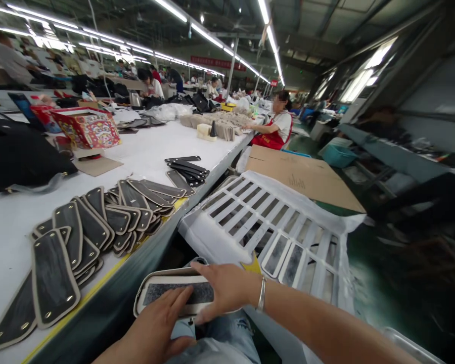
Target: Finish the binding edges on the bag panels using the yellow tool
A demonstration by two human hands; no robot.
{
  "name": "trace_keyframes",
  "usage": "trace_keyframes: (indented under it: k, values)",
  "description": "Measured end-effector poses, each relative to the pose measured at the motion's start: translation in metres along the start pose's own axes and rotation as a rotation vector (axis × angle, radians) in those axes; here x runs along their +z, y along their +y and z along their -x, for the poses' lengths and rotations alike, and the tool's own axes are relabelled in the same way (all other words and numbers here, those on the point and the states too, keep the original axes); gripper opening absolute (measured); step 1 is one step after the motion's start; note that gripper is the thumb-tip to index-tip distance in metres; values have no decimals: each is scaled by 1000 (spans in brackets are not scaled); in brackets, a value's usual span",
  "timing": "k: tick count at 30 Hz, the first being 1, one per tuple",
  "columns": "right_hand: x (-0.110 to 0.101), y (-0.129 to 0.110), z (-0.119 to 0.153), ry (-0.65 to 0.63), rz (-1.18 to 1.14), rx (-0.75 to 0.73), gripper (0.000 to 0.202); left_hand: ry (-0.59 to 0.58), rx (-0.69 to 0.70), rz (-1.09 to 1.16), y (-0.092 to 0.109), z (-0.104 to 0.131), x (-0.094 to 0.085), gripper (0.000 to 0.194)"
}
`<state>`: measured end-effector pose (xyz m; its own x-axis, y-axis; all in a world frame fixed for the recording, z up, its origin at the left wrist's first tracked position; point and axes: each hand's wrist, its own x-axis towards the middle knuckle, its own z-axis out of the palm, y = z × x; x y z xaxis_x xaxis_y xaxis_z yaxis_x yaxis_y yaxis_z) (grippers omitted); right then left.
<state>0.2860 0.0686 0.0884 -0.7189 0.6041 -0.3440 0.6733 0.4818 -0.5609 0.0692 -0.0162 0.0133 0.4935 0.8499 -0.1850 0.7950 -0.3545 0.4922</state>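
A long panel (151, 293) with a beige rim and a dark grey inset is held low over my lap; it looks thick, perhaps more than one layer. My right hand (225, 288) spans its right end, thumb and fingers at opposite long edges. The fingers of my left hand (161, 321) are together on its upper face, with the thumb below the near edge. Left of my hands, a heap of dark strap-shaped pieces (56, 278) with beige edges and brass-coloured rivets lies on the white table (7, 242).
Two pale-rimmed panels (276, 255) rest on a white slatted rack (246, 202) at the right. Behind it is a cardboard sheet (303, 177). Black strips (187, 169), a red patterned box (87, 126) and a black bag (18, 156) are on the table. A co-worker (278, 124) sits farther along.
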Motion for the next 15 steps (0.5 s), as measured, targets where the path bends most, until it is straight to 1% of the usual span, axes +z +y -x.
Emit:
trace_keyframes:
  k: [1, 3, 4, 5, 6, 7, 9, 11, 12, 13, 15]
  values:
    - [-10, 7, 3, -7, -268, 69, 93, -11, -5, -19, 0, 1, 0, 80]
    - [-24, 22, 12, 2, -736, 250, 76, -22, -4, -54, 2, 2, 0, 78]
    - [-27, 30, 18, 24, -898, 354, 70, -25, -5, -70, 4, 2, -1, 79]
    - [-26, 37, 24, 40, -996, 455, 69, -31, -10, -85, 8, 1, -3, 80]
    - [-21, 44, 31, 41, -1024, 538, 70, -51, -17, -97, 11, 0, -4, 83]
    - [-14, 49, 37, 33, -995, 600, 71, -82, -26, -108, 16, -3, -6, 86]
    - [5, 58, 45, -7, -835, 681, 72, -154, -38, -140, 25, -9, -10, 92]
    - [24, 63, 49, -51, -617, 701, 70, -203, -24, -193, 33, -17, -13, 95]
    - [32, 65, 49, -51, -552, 705, 67, -214, -5, -224, 37, -21, -14, 96]
    - [38, 66, 48, -52, -534, 696, 64, -221, 20, -251, 40, -25, -15, 97]
    - [46, 67, 48, -21, -592, 625, 55, -238, 77, -291, 44, -34, -16, 100]
